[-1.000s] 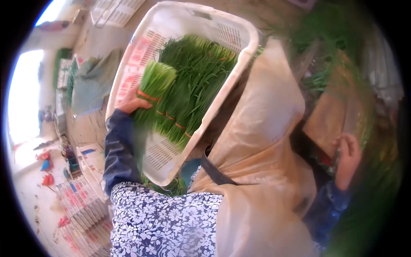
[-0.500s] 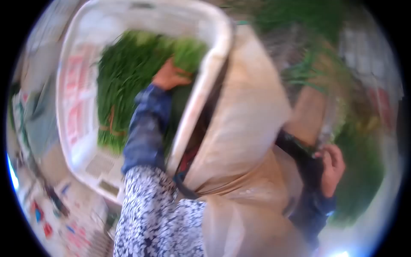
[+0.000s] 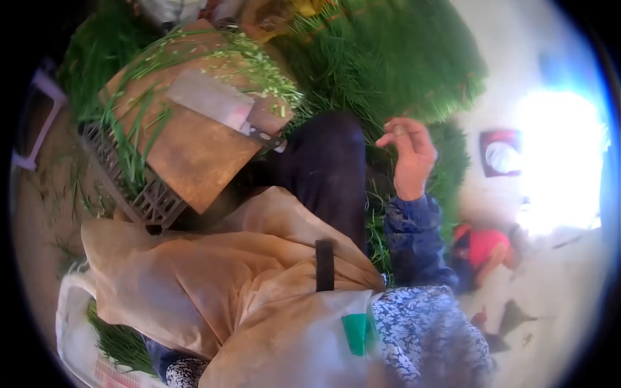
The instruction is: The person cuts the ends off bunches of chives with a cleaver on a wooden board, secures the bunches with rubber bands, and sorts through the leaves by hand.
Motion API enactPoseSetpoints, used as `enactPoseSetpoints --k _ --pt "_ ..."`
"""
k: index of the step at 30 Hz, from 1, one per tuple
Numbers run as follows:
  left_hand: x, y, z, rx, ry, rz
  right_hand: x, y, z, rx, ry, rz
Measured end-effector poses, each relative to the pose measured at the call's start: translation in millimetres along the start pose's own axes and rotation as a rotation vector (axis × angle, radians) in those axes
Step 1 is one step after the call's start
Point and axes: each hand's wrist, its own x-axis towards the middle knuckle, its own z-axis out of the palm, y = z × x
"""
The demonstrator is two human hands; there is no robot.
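My right hand (image 3: 412, 152) is raised beside my knee, over the edge of a big pile of long green chives (image 3: 388, 58). Its fingers are loosely bent with nothing between them. My left hand is out of sight; only its sleeve (image 3: 174, 365) shows low on the left, by a white basket (image 3: 68, 297) with green bundles (image 3: 119, 339) inside. A cleaver (image 3: 210, 100) with a dark handle lies flat on a wooden board (image 3: 197, 161). Chopped green ends (image 3: 259, 68) and loose stalks are scattered over the board.
The board rests on a dark plastic crate (image 3: 155, 207). A tan apron (image 3: 194, 271) covers my lap. More greens (image 3: 103, 52) lie at the far left, near a purple frame (image 3: 45, 123). A person in red (image 3: 485, 249) is at the right, near bright light.
My view has swung right, from the white basket to the board and pile. The left hand, earlier at the bundles in the basket, has left view. The right hand is now raised by the pile.
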Motion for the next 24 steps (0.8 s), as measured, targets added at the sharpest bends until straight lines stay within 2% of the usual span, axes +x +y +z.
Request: enactPoseSetpoints --k 1,2,3,5,6,8,10,11,14,16,17,18,19,20,22,24 --pt "8.0 12.2 7.4 0.0 -0.022 0.022 -2.1 27.7 -15.2 0.008 0.06 0.143" --pt "14.3 20.6 13.9 0.008 -0.041 0.034 -5.7 53.5 -24.6 -0.087 0.013 0.22" --pt "20.2 26.5 23.0 0.017 -0.062 0.042 -13.1 68.8 -22.2 -0.327 -0.059 0.319" --pt "29.9 31.4 34.5 0.059 -0.076 0.057 -34.8 142.2 -30.7 -0.416 -0.278 0.279" --pt "29.9 34.1 39.2 0.067 -0.087 0.056 -39.9 160.5 -27.2 -0.424 -0.346 0.153" --pt "34.3 34.7 45.5 0.103 -0.098 0.052 -37.6 172.6 -29.0 -0.38 -0.514 0.283" --pt "37.2 29.6 46.5 0.156 -0.107 0.033 -35.2 214.0 -45.1 -0.503 -0.638 0.156" --pt "38.9 25.8 44.5 0.18 -0.102 0.019 -32.5 245.1 -58.6 -0.491 -0.63 0.179" --pt "37.9 8.7 31.4 0.25 -0.072 -0.051 -20.0 369.1 -114.4 -0.783 -0.354 0.062" --pt "38.9 -2.6 17.3 0.294 -0.052 -0.108 10.6 407.7 -162.3 -1.081 -0.228 0.249" --pt "38.6 -8.0 10.9 0.311 -0.038 -0.143 20.3 432.2 -191.3 -1.122 -0.084 0.122" --pt "37.9 -12.5 1.6 0.335 -0.027 -0.179 36.6 433.3 -211.9 -1.215 -0.09 0.278" --pt "37.1 -16.7 -7.3 0.353 -0.013 -0.216 39.6 468.4 -234.2 -1.328 -0.051 0.226" --pt "36.6 -19.8 -17.3 0.37 -0.001 -0.249 56.0 469.4 -247.5 -1.37 -0.128 0.331" --pt "38.1 -21.4 -35.5 0.402 0.015 -0.304 71.8 507.0 -276.3 -1.534 -0.388 0.299" --pt "40.1 -19.7 -53.9 0.426 0.035 -0.354 87.8 508.0 -270.5 -1.586 -0.553 0.428"
